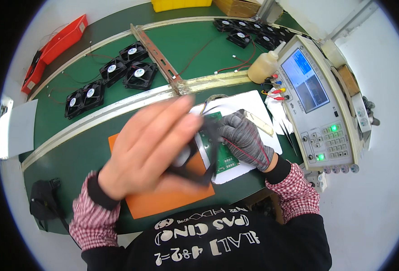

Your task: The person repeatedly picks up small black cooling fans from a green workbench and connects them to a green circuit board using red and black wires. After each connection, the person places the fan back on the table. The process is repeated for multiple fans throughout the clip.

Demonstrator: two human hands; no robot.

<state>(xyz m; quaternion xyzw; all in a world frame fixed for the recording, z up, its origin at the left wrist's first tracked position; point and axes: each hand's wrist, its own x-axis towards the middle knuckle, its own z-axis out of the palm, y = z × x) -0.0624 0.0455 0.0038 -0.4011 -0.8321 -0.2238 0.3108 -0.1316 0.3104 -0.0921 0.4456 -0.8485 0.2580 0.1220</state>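
My bare left hand is smeared by motion, its fingers pointing right across a black cooling fan. The fan is tilted above the work surface and partly hidden by that hand, so its grip cannot be made out. My right hand, in a grey knitted glove, is closed at the fan's right edge, over a green circuit board. Its fingertips are hidden. A thin red wire crosses the back of the glove. Beneath the board lies a white sheet; an orange mat lies under my left hand.
Several black fans lie at the left, with more at the back right. A slotted metal bar divides the green bench. A tester with a screen stands right, beside a plastic bottle and tweezers. Red bins stand far left.
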